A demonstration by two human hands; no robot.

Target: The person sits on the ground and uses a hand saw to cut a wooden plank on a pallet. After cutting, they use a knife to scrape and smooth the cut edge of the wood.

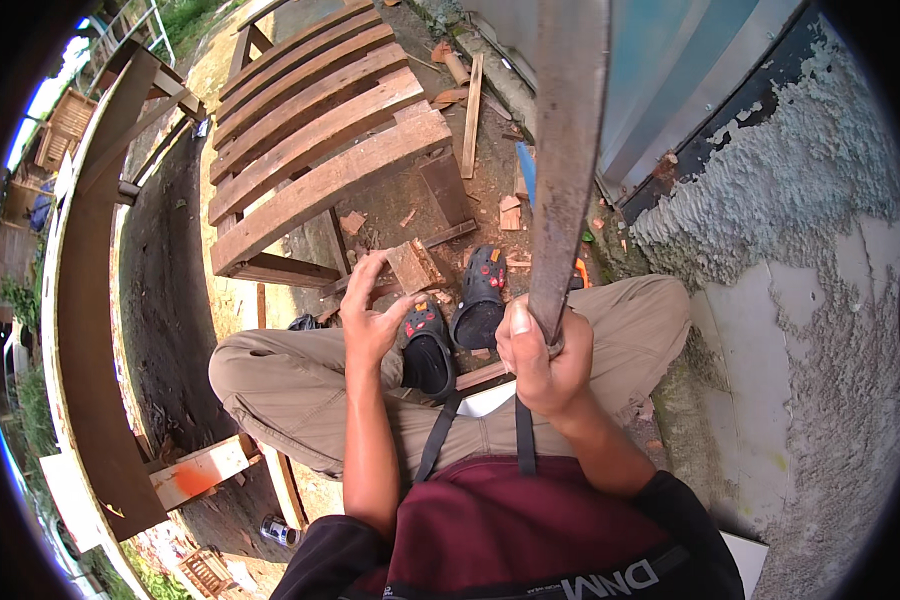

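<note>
Near the wooden pallet, a seated person raises a machete.
Right hand grips its handle; left hand, fingers spread, touches a wood block.

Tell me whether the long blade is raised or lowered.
Raised: the right hand holds the long blade upright, above the wood block.

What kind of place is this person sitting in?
Probably an outdoor yard used for rough woodwork. The ground is bare dirt littered with wood scraps, a slatted wooden pallet lies ahead, and a crumbling plastered wall stands to the right.
</note>
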